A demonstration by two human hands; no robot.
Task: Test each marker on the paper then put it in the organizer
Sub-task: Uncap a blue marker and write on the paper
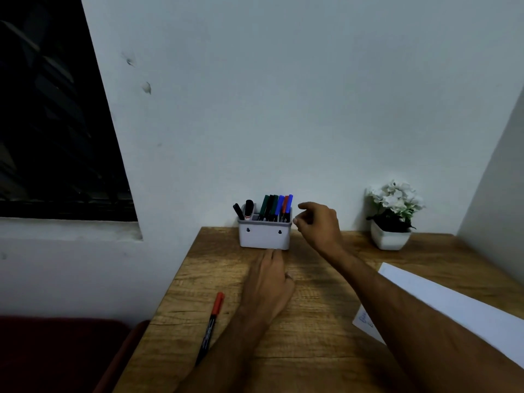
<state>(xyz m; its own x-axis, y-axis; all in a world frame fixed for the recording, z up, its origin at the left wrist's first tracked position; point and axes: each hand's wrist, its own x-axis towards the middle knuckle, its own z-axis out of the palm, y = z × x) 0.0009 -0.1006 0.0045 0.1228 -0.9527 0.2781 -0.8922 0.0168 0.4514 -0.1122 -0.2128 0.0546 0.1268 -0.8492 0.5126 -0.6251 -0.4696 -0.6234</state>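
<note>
The left hand (268, 282) lies flat, fingers straight, while the right hand (319, 225) hovers raised, fingers loosely curled.

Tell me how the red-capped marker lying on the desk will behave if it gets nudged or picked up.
The red-capped marker looks like a slim round barrel lying flat on the desk, so a sideways nudge would probably roll it. It seems stiff and light, likely easy to lift with two fingers.

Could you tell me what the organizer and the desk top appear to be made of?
Organizer: probably matte grey plastic, with smooth moulded walls and rounded corners. Desk top: wood or wood-look laminate, showing brown grain with a low sheen; which one cannot be told.
</note>
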